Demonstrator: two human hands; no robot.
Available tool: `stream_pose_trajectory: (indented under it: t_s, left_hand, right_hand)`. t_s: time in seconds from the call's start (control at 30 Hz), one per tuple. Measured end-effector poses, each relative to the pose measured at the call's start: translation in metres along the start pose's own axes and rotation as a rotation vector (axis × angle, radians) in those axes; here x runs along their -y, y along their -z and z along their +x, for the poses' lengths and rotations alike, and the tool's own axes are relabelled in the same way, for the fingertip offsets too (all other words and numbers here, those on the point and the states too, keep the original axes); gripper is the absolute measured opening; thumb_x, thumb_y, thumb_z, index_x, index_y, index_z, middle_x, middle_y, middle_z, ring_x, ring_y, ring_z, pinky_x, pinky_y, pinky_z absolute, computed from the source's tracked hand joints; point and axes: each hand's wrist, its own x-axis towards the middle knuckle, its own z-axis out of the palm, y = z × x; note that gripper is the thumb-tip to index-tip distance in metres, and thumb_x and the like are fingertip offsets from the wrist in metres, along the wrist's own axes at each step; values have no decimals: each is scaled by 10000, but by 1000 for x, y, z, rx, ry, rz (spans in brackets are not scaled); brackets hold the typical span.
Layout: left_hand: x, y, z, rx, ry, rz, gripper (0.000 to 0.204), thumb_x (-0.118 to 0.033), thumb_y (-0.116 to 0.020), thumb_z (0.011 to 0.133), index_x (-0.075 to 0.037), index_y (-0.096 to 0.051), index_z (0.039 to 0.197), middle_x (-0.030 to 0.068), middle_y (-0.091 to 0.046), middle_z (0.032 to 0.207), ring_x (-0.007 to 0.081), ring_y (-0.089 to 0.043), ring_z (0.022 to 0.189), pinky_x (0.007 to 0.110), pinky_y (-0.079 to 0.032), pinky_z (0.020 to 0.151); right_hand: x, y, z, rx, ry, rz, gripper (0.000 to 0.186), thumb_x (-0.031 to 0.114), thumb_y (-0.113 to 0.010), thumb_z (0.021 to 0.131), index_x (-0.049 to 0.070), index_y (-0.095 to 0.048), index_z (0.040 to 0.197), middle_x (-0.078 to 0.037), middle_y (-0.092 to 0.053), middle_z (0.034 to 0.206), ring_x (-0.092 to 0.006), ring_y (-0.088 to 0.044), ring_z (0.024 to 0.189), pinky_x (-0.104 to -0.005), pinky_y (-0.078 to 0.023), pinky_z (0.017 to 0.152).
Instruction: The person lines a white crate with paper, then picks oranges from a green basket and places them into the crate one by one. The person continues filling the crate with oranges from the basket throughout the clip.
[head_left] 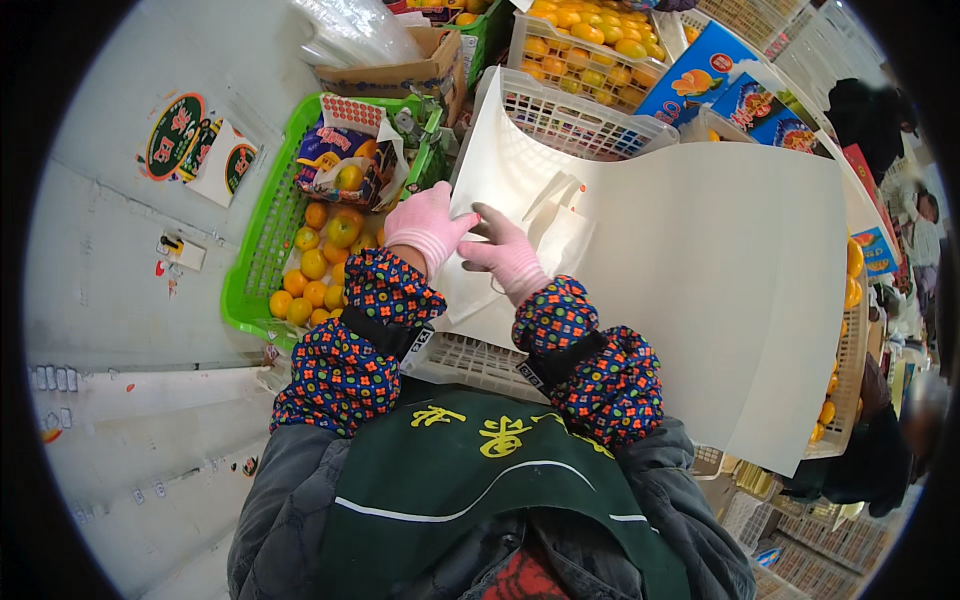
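Fingers of both gloved hands are pressed flat, uncurled, on the white cardboard sheet; light, bendy, judged best gripped at its edge beyond them

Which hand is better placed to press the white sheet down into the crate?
Probably the right hand: it already lies flat on the white sheet, over the white crate. The left hand only touches the sheet's left edge, next to the green basket of oranges.
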Motion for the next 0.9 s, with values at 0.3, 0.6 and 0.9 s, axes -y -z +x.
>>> stream_pose_trajectory:
  t_s: [0.3,0.6,0.9]
  left_hand:
    - [-17,-11,-5,73,-368,-22,334,-305,-593,898,-47,-574,1110,238,-670,1013,415,-648,964,515,-523,824]
    - [-101,-75,-4,260,-746,-522,330,-308,-604,922,-51,-655,1122,204,-691,1040,382,-653,1000,447,-521,883]
    - [-32,-135,33,405,-326,-153,566,-187,-605,883,7,-439,1388,263,-635,1183,404,-609,1135,447,-501,974]
  right_hand:
    - [19,54,-13,-397,-71,379,601,433,-662,922,3,-532,1322,-169,-614,1240,-314,-593,1163,-477,-523,926]
    - [77,121,-45,-932,-104,-1081,360,185,-720,809,31,-644,1126,-212,-695,1058,-379,-664,1017,-433,-526,890]
    - [102,124,-65,-924,-253,-1291,240,180,-639,898,72,-604,1110,-201,-697,1065,-386,-665,1038,-461,-539,895]
